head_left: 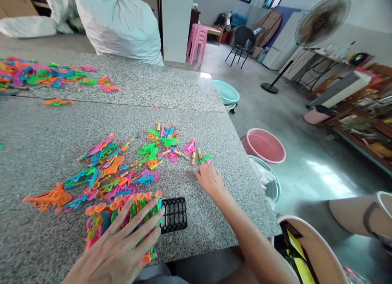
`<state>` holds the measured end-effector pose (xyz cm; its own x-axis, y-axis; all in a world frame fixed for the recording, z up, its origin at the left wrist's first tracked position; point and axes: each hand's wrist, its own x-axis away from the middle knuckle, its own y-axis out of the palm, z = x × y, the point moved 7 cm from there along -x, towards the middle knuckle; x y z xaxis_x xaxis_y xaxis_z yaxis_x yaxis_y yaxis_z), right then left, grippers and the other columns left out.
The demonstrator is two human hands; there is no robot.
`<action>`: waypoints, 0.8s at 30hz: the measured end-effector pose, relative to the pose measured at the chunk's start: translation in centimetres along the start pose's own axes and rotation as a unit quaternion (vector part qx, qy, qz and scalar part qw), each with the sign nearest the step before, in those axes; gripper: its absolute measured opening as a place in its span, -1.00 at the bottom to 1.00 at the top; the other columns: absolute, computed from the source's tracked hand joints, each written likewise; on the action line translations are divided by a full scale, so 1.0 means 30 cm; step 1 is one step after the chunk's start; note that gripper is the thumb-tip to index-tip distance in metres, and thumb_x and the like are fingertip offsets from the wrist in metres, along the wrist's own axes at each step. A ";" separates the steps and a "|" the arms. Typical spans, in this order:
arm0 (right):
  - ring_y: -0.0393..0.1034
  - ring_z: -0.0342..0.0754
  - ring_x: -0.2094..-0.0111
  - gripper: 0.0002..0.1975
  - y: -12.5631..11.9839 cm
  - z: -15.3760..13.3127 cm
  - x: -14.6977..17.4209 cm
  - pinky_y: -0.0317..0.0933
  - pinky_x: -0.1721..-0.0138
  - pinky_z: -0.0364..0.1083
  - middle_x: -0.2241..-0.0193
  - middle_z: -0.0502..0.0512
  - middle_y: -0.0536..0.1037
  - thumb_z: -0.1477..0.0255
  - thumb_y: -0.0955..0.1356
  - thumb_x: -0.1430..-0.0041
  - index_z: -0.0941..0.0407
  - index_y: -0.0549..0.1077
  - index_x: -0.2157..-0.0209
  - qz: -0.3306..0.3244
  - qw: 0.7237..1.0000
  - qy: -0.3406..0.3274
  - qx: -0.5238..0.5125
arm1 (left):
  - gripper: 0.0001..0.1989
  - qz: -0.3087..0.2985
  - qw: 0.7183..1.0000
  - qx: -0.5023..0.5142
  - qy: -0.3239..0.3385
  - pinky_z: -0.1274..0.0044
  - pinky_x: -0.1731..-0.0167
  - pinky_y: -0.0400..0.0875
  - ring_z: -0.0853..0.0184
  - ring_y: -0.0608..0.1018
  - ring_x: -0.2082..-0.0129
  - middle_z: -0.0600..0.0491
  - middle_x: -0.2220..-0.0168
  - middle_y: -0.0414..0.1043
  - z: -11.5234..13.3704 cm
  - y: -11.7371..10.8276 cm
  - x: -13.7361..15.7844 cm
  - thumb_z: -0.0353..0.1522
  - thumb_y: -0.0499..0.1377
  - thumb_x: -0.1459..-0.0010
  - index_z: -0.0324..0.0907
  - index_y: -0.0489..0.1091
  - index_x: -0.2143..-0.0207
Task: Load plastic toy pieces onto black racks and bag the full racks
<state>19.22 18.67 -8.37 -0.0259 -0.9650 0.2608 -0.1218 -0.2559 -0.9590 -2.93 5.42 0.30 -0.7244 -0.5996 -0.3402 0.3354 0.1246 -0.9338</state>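
Note:
My left hand (122,237) lies with fingers spread over a packed row of bright plastic toy pieces (92,225) topped with orange round caps. These stand in a black grid rack (174,214), whose right end shows bare cells. Farther right, my right hand (211,178) reaches down to the tabletop, its fingers closed at a small green and pink plastic toy piece (206,159). Its fingertips are partly hidden. Beside it lie a pink toy piece (190,147) and a short yellow stick (194,158). Loose toy pieces (113,169) in several colours spread beyond my left hand.
The speckled stone table (232,186) ends at my right. A larger heap of toy pieces (45,76) lies at the far left. A white sack (119,27) stands behind. Along the right side are a pink basin (265,147), a beige tub (318,247) and a standing fan (321,21).

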 end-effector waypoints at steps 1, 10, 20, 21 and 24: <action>0.50 0.12 0.08 -0.81 -0.007 0.002 0.010 0.29 0.10 -0.03 0.17 0.28 0.60 0.41 0.28 -0.35 0.15 0.52 0.16 0.003 1.000 0.000 -0.007 | -0.53 -0.001 1.000 -0.001 0.002 0.36 -0.40 -0.32 0.34 0.31 -0.25 0.15 -0.08 0.51 0.002 -0.002 -0.004 -0.16 -0.16 -0.45 -0.03 0.54 0.15; 0.54 -0.02 0.44 -0.87 -0.047 0.042 -0.256 0.31 0.38 -0.17 0.57 0.06 0.56 0.45 0.48 -0.10 0.17 0.49 0.45 -0.064 0.958 0.092 -0.264 | -0.73 -0.025 1.000 0.014 0.006 0.32 -0.42 -0.35 0.26 0.25 -0.31 0.11 -0.13 0.47 -0.005 -0.005 -0.009 -0.28 0.04 -0.35 -0.08 0.49 0.05; 0.46 -0.11 0.46 -0.77 0.127 -0.135 0.241 0.31 0.39 -0.17 0.46 -0.05 0.55 0.58 0.43 0.05 0.11 0.41 0.31 0.016 0.870 -0.087 -0.486 | -0.73 -0.066 0.996 0.054 -0.007 0.20 -0.43 -0.30 0.17 0.13 -0.38 0.04 -0.12 0.47 -0.009 -0.009 -0.017 -0.35 0.04 -0.32 -0.12 0.46 0.02; 0.45 -0.12 0.46 -0.79 0.131 -0.154 0.267 0.30 0.39 -0.17 0.45 -0.05 0.54 0.56 0.44 0.05 0.11 0.41 0.32 0.029 0.869 -0.093 -0.485 | -0.72 -0.067 0.996 0.054 -0.008 0.21 -0.43 -0.31 0.17 0.14 -0.38 0.03 -0.12 0.46 -0.010 -0.008 -0.018 -0.35 0.03 -0.33 -0.13 0.47 0.02; 0.43 -0.14 0.43 -0.88 0.116 -0.196 0.317 0.29 0.32 -0.16 0.44 -0.04 0.53 0.55 0.40 -0.02 0.11 0.43 0.35 0.043 0.868 -0.150 -0.471 | -0.71 -0.069 0.996 0.054 -0.005 0.20 -0.43 -0.30 0.15 0.13 -0.39 -0.02 -0.16 0.43 -0.008 -0.006 -0.019 -0.37 0.01 -0.33 -0.16 0.47 0.02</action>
<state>12.72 8.94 -8.57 0.1671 -0.9858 0.0166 -0.8937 -0.1586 -0.4197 -2.73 5.92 0.64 -0.7624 -0.6127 -0.2083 0.2961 -0.0440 -0.9542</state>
